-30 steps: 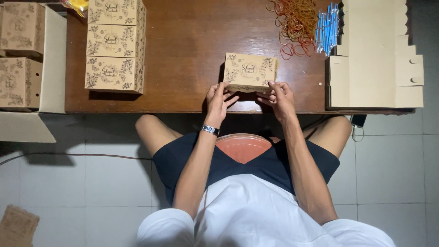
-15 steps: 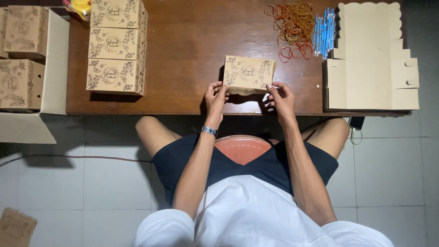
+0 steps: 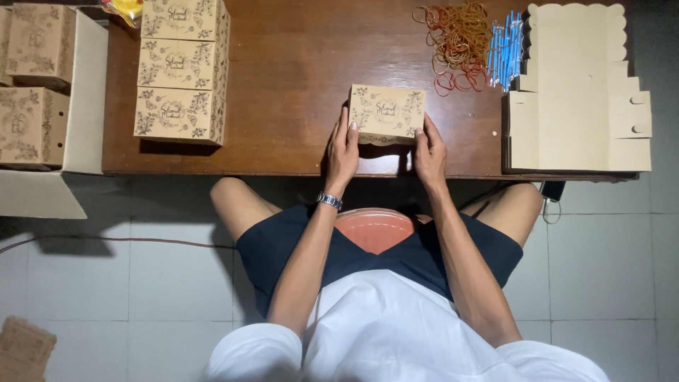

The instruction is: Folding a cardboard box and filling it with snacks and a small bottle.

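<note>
I note the left hand (image 3: 342, 151) and the right hand (image 3: 429, 151) each pressed flat against a side of a small printed cardboard box (image 3: 387, 114), grasping it between them at the near edge of the tabletop (image 3: 297, 78). A wristwatch (image 3: 329, 201) sits on the left wrist. I judge the box light and stiff enough along its folds, though its thin walls would dent under a hard squeeze; the two opposite side walls, low down, look the sound places to grip. A red round lid or bowl (image 3: 375, 228) rests in the lap below. Further out, a stack of matching boxes (image 3: 182, 71) stands to the left, with rubber bands (image 3: 458, 39), blue sticks (image 3: 505, 48) and flat unfolded box blanks (image 3: 576, 92) to the right
</note>
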